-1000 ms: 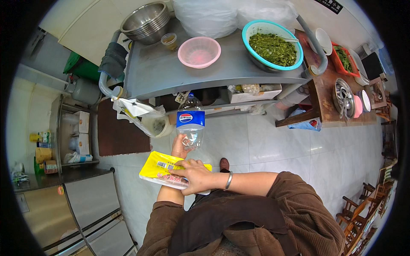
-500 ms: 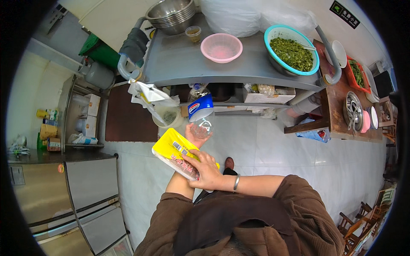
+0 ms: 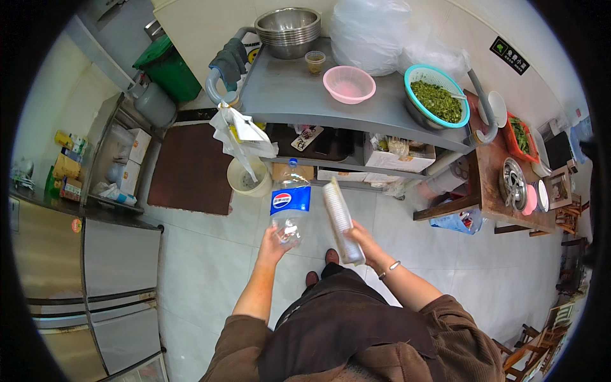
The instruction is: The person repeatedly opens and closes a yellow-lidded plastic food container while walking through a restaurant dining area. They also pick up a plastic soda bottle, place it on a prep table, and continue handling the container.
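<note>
A large clear plastic bottle [image 3: 291,200] with a blue label and blue cap stands upright in my left hand [image 3: 272,247], whose fingers wrap round its lower end. It looks empty. To its right, my right hand [image 3: 365,243] grips a flat plastic tray pack [image 3: 338,215] by its lower part. The pack is turned edge-on, so its ribbed white side faces up and its yellow front is mostly hidden. Both things are held apart from each other over the floor, in front of the grey metal cart [image 3: 289,95].
The cart bears steel bowls [image 3: 287,32], a pink basin [image 3: 349,84] and a teal-rimmed colander [image 3: 436,95] of chopped greens. White bags [image 3: 245,130] hang from its left corner above a pale bucket [image 3: 249,177]. A wooden table [image 3: 493,191] stands right, a steel fridge [image 3: 121,258] left.
My hands have moved apart. The bottle has come upright on the left; the pack has swung right and turned from its yellow face to its edge. The view has shifted slightly.
</note>
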`<state>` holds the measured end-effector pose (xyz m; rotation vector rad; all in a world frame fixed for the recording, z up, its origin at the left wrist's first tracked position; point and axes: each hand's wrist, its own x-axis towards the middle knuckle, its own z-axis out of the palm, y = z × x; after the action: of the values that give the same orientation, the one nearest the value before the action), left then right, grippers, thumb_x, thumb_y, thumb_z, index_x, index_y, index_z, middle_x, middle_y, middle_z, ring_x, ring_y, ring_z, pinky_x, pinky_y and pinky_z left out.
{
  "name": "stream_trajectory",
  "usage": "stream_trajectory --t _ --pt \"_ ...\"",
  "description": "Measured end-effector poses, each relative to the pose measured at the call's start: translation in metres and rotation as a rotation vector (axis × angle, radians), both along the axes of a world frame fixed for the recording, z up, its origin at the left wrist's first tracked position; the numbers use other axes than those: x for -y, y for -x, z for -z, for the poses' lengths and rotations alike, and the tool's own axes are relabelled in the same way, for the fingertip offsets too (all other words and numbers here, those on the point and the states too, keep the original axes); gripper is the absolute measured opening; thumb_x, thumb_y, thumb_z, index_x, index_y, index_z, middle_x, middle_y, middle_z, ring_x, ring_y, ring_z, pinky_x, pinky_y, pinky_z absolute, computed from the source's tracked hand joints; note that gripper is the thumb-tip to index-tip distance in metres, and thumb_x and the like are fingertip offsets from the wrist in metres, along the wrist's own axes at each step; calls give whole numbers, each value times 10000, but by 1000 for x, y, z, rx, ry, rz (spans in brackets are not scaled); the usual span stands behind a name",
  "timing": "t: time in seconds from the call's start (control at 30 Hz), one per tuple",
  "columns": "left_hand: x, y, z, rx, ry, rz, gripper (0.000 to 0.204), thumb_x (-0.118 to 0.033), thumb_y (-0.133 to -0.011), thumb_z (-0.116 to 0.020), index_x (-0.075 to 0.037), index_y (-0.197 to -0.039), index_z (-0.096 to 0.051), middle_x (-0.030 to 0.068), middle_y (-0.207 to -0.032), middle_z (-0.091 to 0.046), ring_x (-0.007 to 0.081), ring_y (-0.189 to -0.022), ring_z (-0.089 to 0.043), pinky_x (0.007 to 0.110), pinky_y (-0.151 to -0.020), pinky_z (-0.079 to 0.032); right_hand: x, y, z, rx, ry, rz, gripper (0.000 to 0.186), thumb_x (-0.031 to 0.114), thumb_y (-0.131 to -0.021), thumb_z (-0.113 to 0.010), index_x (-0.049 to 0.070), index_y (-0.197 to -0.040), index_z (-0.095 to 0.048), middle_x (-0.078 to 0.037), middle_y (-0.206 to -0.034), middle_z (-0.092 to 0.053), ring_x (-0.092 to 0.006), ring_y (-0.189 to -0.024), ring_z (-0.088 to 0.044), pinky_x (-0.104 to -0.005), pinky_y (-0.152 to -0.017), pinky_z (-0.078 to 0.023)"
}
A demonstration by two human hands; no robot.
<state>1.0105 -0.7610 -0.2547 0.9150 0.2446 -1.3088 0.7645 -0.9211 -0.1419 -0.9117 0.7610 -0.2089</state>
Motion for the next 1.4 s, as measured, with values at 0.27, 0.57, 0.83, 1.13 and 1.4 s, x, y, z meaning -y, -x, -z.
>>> stream_trajectory --t 0.27,0.57,0.83,1.13,1.4 --pt "-122 37 -19 -110 309 -72 768 -396 -665 -663 -151 -1359 -443 115 -1270 -551 294 -1167 -527 668 -994 -345 60 -26 84 -46 -220 129 326 300 -880 -571 91 -1123 -512 -15 -910 -498 -125 -769 -517 -291 -639 -455" --pt "-111 94 -24 -134 371 -174 820 -415 -707 -617 -128 -1431 -361 150 -1369 -507 333 -1197 -524 683 -966 -341 130 -59 44 88 246 -214 695 294 -804 -601 45 -1420 -399 -88 -1273 -527 -184 -1139 -512 -313 -937 -424" --pt "-65 68 -34 -115 597 -104 835 -444 -721 -603 -96 -1437 -352 163 -1403 -477 350 -1289 -444 704 -1026 -270 215 -170 -66 406 -23 -216 721 356 -787 -654 23 -1386 -432 -160 -1285 -534 -265 -1175 -524 -384 -991 -426" --pt "-83 61 -5 -147 492 -66 804 -494 -679 -650 -127 -1370 -463 133 -1326 -546 313 -1205 -520 700 -999 -308 249 -294 -24 800 -958 -31 513 340 -995 -309 16 -1383 -396 -229 -1372 -462 -393 -1259 -461 -601 -1083 -300" --pt "-56 74 -6 -127 264 56 812 -442 -686 -640 -146 -1408 -414 113 -1386 -493 312 -1264 -463 697 -988 -328 166 -136 10 417 -44 227 491 321 -996 -482 8 -1372 -451 -190 -1316 -546 -277 -1155 -579 -391 -995 -443"
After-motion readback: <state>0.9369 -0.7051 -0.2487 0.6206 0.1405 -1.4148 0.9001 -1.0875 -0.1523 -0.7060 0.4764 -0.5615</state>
